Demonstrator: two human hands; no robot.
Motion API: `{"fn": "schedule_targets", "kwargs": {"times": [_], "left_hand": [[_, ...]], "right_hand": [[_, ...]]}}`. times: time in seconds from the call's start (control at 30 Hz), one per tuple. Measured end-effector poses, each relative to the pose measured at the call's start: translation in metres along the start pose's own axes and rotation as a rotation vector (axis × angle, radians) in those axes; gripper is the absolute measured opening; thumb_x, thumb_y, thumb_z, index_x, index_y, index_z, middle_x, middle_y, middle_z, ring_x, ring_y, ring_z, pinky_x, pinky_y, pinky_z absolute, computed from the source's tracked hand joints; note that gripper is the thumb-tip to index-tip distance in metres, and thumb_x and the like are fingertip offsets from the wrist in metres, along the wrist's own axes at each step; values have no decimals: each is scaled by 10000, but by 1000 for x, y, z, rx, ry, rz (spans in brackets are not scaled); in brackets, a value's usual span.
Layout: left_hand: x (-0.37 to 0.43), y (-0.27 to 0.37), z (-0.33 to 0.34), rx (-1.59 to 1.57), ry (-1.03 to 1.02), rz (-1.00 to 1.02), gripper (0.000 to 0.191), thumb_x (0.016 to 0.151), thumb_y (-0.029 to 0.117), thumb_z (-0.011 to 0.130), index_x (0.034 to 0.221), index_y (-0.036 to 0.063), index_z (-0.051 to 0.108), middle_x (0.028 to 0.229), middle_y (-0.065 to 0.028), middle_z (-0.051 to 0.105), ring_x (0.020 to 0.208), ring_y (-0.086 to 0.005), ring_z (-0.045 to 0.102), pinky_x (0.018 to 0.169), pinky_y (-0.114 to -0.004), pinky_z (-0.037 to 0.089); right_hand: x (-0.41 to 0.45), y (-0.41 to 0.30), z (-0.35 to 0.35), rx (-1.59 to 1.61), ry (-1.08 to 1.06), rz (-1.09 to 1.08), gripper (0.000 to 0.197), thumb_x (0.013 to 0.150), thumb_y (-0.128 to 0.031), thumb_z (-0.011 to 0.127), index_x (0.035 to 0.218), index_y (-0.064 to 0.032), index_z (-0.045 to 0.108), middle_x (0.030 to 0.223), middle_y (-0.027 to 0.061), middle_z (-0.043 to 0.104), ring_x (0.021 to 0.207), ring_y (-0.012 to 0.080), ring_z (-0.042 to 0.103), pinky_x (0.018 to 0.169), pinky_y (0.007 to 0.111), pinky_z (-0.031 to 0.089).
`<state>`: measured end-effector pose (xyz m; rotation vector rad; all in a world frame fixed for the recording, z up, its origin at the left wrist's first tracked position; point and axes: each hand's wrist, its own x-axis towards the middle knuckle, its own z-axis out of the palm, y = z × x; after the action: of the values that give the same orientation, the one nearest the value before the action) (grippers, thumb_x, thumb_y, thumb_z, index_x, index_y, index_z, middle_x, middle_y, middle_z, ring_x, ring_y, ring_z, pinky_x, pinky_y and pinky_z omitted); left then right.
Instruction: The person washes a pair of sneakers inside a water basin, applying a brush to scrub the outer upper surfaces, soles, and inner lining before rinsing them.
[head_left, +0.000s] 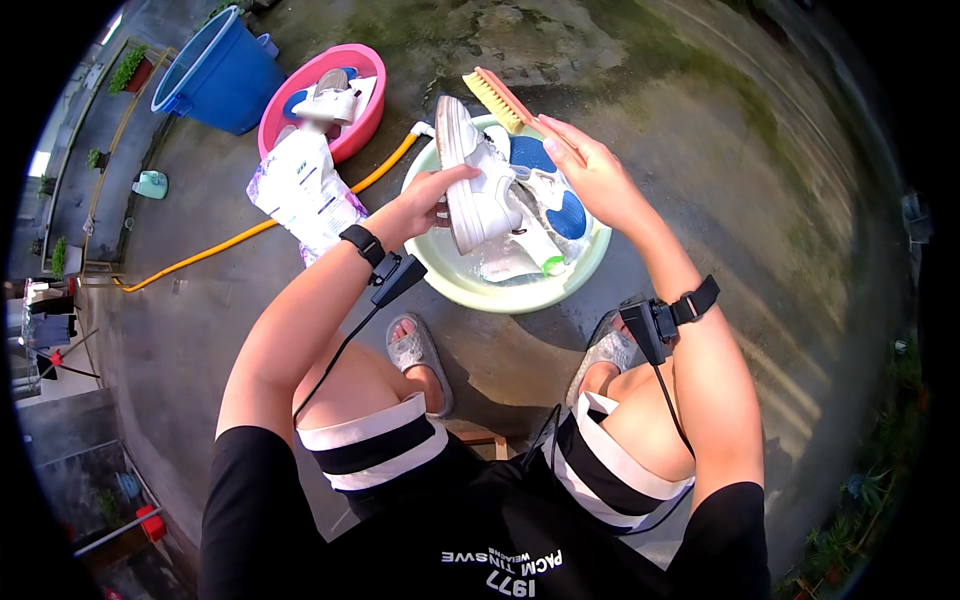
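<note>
My left hand (429, 196) grips a white sneaker (480, 191) over a pale green basin (495, 298), with the thumb on its upper and the sole turned to the left. In my right hand (592, 172) is the handle of a scrubbing brush (501, 101) with yellow bristles, raised just right of the sneaker's toe end and apart from it. Water, more white shoes with blue sole parts (566, 216) and a white item with a bright green end (553, 264) lie in the basin.
A pink basin (379, 82) of shoes stands at the upper left, beside a blue tub (225, 75). A white and purple plastic bag (300, 191) leans by it. A yellow hose (240, 237) crosses the concrete to the green basin. My slippered feet are near its front.
</note>
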<state>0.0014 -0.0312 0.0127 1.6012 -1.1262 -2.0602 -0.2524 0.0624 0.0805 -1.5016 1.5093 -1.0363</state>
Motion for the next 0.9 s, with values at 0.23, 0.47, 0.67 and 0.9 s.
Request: {"fn": "schedule_targets", "kwargs": {"times": [0.23,0.47,0.67,0.9], "left_hand": [[-32,1,28,-110,-130,188,1052,866,244,792,1628,270,67,1440,-108,545,1183,-266,664,901,-509,583],[-16,-10,21,-135,-248,268,1102,877,196,768,1658,256,-7,1449,-120,536,1240,-274,648,953,-514,580],[-20,-1,21,-217,-346,234,1130,859,97,776,1692,186,19,1495,-147,513,1294,-250,614,1061,-403,531],[-42,-10,28,75,-285,474,1111,839,33,759,1695,173,66,1614,-155,380,1422,-252,489,1139,-387,450]], "right_hand": [[3,13,27,-437,13,-372,455,1006,-182,639,1460,-204,612,1021,246,693,881,395,695,763,479,555],[-1,-2,34,-370,188,-318,322,1022,-290,644,1324,-216,728,817,197,721,775,387,711,690,468,564],[-2,-6,37,-677,270,-405,328,1013,-332,641,1332,-321,714,772,134,727,693,365,714,606,474,566],[22,3,16,-527,296,-145,348,1049,-338,577,1367,-241,684,886,249,715,814,442,705,684,515,562]]}}
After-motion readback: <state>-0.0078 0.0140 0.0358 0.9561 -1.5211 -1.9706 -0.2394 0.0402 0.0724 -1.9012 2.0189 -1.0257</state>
